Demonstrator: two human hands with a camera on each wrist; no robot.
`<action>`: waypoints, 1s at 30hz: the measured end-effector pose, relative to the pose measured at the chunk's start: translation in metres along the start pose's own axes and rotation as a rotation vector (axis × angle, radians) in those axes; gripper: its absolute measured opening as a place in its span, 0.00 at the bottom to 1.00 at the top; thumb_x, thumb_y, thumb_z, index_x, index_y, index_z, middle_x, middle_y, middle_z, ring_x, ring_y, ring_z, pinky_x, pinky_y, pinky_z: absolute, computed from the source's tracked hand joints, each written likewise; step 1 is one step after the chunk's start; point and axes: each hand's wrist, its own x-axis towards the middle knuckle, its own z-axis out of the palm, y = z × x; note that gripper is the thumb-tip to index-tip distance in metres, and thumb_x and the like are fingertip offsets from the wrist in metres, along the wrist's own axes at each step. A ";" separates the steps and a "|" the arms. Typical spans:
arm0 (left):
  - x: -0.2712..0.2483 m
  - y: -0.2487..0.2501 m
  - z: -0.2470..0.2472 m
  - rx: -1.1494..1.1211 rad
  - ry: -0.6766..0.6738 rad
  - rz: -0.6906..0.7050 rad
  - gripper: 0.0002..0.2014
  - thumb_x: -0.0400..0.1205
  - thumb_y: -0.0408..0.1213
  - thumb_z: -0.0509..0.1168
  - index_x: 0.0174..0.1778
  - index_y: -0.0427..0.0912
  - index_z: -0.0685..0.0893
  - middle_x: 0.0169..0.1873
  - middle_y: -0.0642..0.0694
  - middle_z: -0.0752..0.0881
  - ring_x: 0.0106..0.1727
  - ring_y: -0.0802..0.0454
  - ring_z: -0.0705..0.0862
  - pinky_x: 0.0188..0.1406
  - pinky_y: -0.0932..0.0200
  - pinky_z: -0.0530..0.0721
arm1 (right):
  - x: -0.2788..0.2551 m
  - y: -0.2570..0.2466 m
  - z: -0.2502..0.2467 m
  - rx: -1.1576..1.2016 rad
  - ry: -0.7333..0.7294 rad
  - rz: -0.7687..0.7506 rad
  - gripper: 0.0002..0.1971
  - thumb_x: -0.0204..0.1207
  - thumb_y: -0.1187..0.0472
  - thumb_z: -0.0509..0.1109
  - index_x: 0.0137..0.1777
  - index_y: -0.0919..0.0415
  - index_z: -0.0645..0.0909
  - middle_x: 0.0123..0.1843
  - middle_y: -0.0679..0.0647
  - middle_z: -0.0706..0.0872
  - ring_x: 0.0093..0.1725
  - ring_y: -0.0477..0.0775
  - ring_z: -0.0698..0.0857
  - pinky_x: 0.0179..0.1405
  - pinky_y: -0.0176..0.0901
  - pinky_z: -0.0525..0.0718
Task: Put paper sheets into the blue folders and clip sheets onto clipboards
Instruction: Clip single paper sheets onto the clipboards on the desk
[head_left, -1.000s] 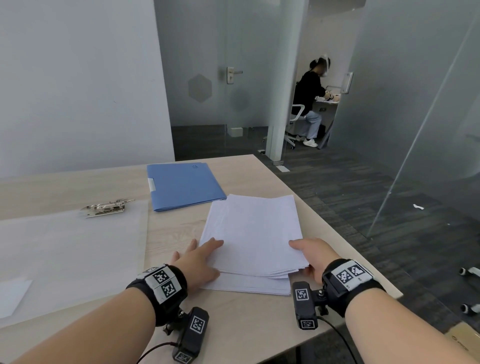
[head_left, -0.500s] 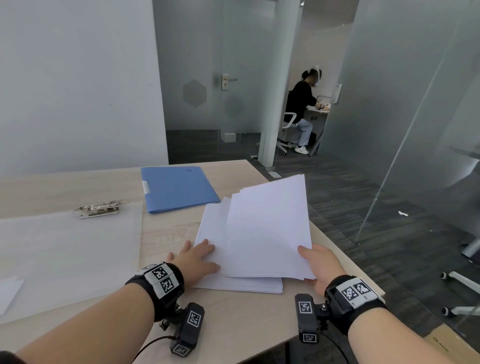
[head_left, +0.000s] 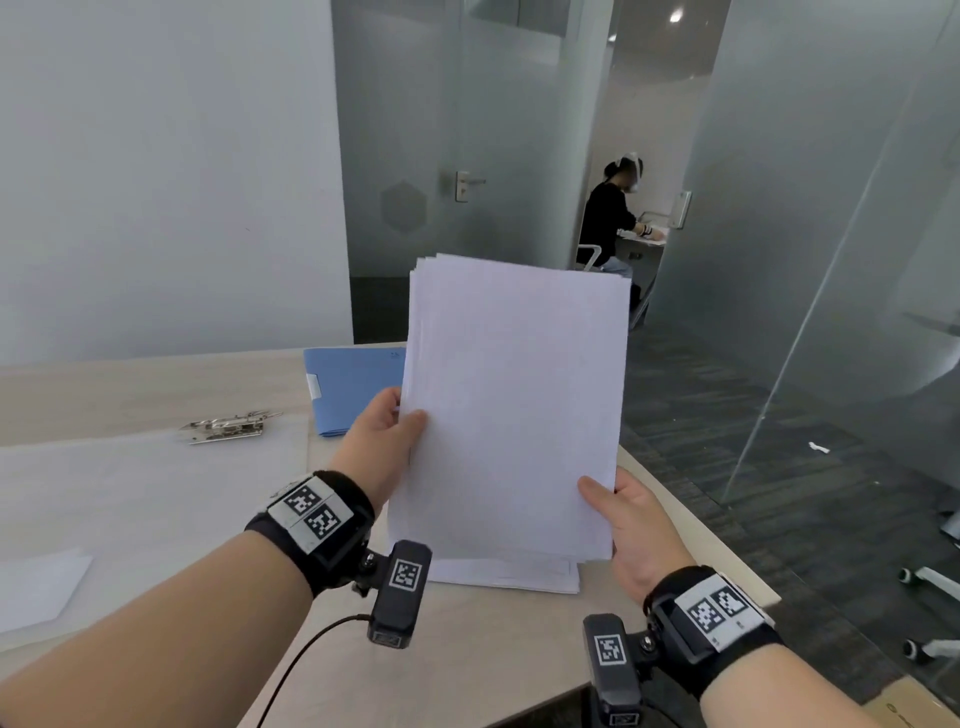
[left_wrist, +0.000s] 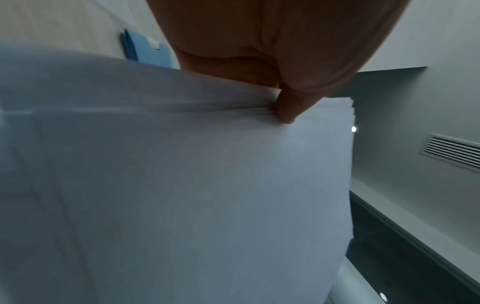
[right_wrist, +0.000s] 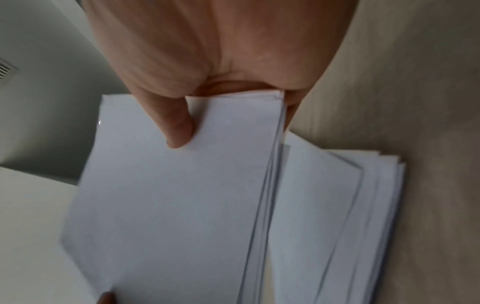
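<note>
Both hands hold a sheaf of white paper sheets (head_left: 514, 405) upright above the table. My left hand (head_left: 387, 431) pinches its left edge, thumb on the front (left_wrist: 288, 111). At the lower right corner my right hand (head_left: 618, 504) pinches the same sheaf (right_wrist: 176, 195), thumb on top. More white sheets (head_left: 509, 574) lie flat on the table beneath (right_wrist: 337, 205). A blue folder (head_left: 353, 384) lies closed behind the sheaf, partly hidden by it. A transparent clipboard (head_left: 145, 499) with a metal clip (head_left: 228, 426) lies at the left.
The wooden table (head_left: 130, 384) ends close to my right wrist, with dark floor beyond. A white sheet corner (head_left: 41, 587) lies at the far left. Glass partitions stand to the right, and a person (head_left: 613, 218) sits in the room behind.
The top sheaf has been lifted off the pile and tipped upright. My left hand left the pile and took hold of the sheaf's left edge; the right hand rose with it.
</note>
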 end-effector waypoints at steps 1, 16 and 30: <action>-0.002 0.003 -0.001 -0.009 -0.004 0.031 0.07 0.84 0.41 0.63 0.55 0.54 0.83 0.50 0.52 0.92 0.53 0.48 0.90 0.58 0.45 0.87 | 0.000 -0.003 0.003 0.006 -0.014 -0.009 0.11 0.84 0.66 0.68 0.63 0.60 0.86 0.58 0.57 0.94 0.56 0.58 0.92 0.57 0.56 0.87; -0.045 -0.038 0.004 0.073 -0.165 -0.035 0.11 0.84 0.49 0.63 0.60 0.60 0.84 0.55 0.57 0.92 0.59 0.54 0.89 0.65 0.44 0.84 | -0.015 0.014 0.009 -0.084 -0.057 0.031 0.14 0.72 0.65 0.80 0.58 0.63 0.90 0.56 0.61 0.94 0.58 0.65 0.92 0.58 0.55 0.86; -0.055 -0.014 -0.101 0.167 -0.040 -0.239 0.19 0.86 0.56 0.58 0.56 0.48 0.88 0.54 0.51 0.92 0.56 0.53 0.89 0.58 0.50 0.81 | -0.015 0.020 0.078 -0.358 -0.118 0.034 0.05 0.82 0.57 0.72 0.55 0.51 0.88 0.53 0.44 0.94 0.56 0.48 0.90 0.60 0.47 0.85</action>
